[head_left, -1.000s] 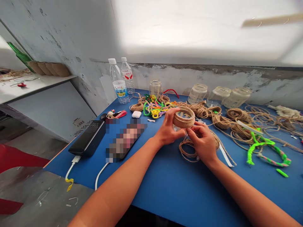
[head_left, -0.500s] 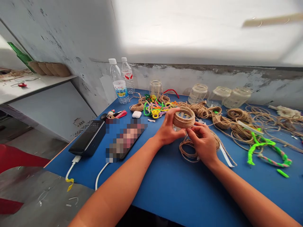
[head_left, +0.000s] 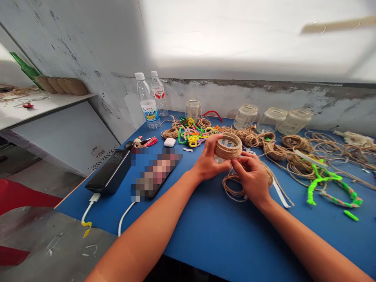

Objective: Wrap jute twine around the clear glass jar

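My left hand (head_left: 209, 157) grips a glass jar wound with jute twine (head_left: 228, 146), its fingers curled around the wrapped band. Bare glass shows below the band. My right hand (head_left: 250, 177) sits just right of the jar, its fingertips pinched together at the lower edge of the band. They seem to hold a strand of twine, mostly hidden by the fingers. A loose coil of jute twine (head_left: 234, 188) lies on the table under my right hand.
On the blue table (head_left: 223, 239) lie more twine tangles (head_left: 296, 156), colored pipe cleaners (head_left: 192, 133), several glass jars (head_left: 245, 116), and plastic bottles (head_left: 148, 103). A power bank (head_left: 108, 172) and blurred phone (head_left: 155, 174) lie left. The table's near edge runs below my forearms.
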The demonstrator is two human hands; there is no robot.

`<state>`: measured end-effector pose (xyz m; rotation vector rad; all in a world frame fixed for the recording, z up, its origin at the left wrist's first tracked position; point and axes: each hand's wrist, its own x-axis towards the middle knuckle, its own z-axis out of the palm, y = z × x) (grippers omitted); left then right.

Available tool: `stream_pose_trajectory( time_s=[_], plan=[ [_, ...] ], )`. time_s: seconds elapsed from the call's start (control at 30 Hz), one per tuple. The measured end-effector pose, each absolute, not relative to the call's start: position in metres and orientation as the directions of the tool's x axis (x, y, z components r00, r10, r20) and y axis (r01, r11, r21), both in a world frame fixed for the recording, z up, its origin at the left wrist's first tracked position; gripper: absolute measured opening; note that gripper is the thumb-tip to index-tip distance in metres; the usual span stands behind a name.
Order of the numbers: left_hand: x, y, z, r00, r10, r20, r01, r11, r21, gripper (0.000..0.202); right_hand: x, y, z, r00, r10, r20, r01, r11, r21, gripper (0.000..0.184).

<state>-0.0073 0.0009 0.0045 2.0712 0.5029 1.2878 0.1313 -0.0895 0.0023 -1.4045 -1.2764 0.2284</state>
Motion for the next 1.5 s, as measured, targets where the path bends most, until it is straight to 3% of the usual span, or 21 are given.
stream_pose_trajectory(
  time_s=[0.33,1.5],
  plan=[
    [-0.0087,0.0003,0.0044,0.468,0.659,0.588,-0.032,-0.653,0.757,0.084,0.1317,-0.0887,0.0018,0.382,0.762,0.523,0.548,0.269,-0.792,0.030],
    [-0.0085,-0.0029,0.0093,0.476,0.692,0.543,-0.047,-0.597,0.801,0.079,0.1304,-0.0894,0.0034,0.398,0.761,0.512,0.537,0.259,-0.803,0.030]
  ],
)
